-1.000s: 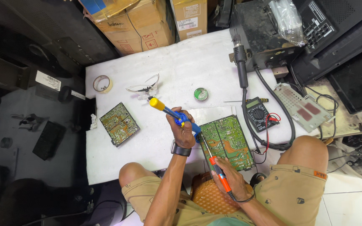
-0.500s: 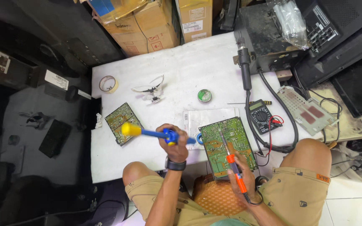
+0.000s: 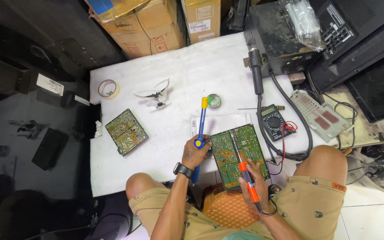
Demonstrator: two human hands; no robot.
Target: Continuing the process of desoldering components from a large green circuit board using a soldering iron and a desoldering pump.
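Observation:
My left hand (image 3: 196, 153) grips a blue desoldering pump (image 3: 200, 129) with a yellow plunger end that points away from me. It rests just left of a green circuit board (image 3: 238, 153) lying on the white table (image 3: 174, 80). My right hand (image 3: 254, 180) holds an orange-handled soldering iron (image 3: 244, 171), its metal tip reaching up across the board's middle. A watch sits on my left wrist.
A second green board (image 3: 126, 131) lies at the table's left. Magnifier glasses (image 3: 153, 94), a tape roll (image 3: 107, 88) and a round green tin (image 3: 213, 101) sit further back. A multimeter (image 3: 274, 122) with leads and a black hot-air handle (image 3: 256, 71) lie right. Cardboard boxes (image 3: 143, 26) stand behind.
My left hand swung the pump from pointing left over the second board to pointing straight away, beside the main board. The soldering iron tip moved onto the board.

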